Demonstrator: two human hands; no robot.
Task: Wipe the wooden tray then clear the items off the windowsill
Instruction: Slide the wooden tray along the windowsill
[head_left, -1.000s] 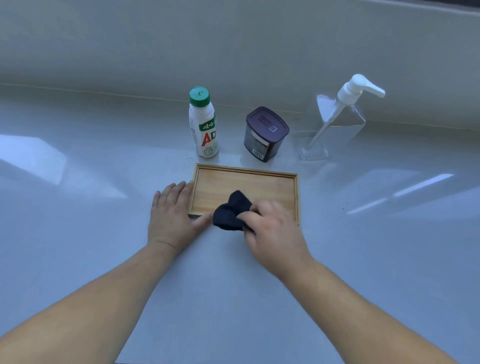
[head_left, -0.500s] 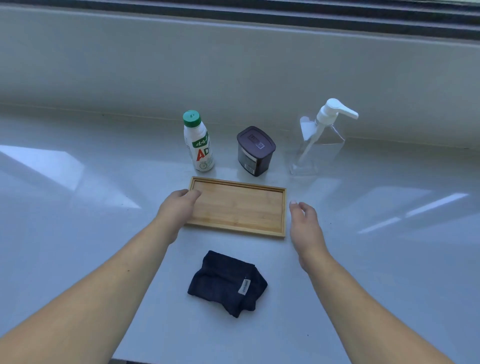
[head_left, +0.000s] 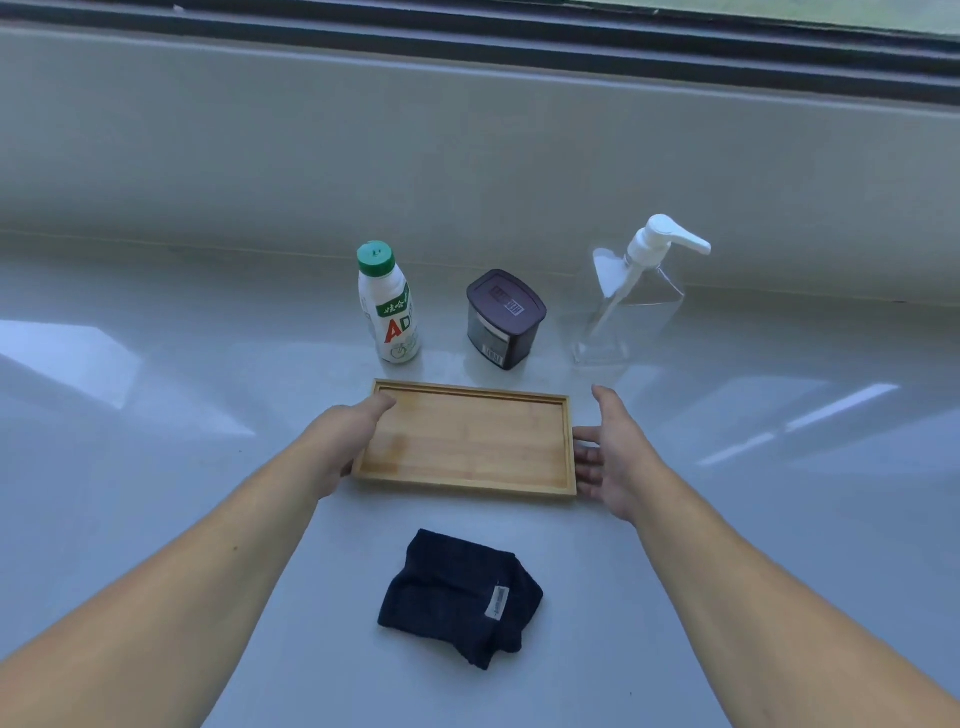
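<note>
Windowsill (head_left: 156, 467): tray (head_left: 467, 441), cloth (head_left: 447, 592), 2 bottles (head_left: 389, 312), jar (head_left: 501, 322).

1. Cool, bluish daylight; fairly dim overall.
2. Pale window reflections glare on the glossy windowsill (head_left: 156, 467), far left of the left hand (head_left: 345, 441) and right of the right hand (head_left: 613, 452).
3. Wide-angle bending at edges; focus sharp.

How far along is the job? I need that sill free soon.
Wiping looks finished: the dark cloth lies alone. Left hand and right hand flank the wooden tray. Still standing behind it: milk bottle, dark jar, pump bottle.
</note>
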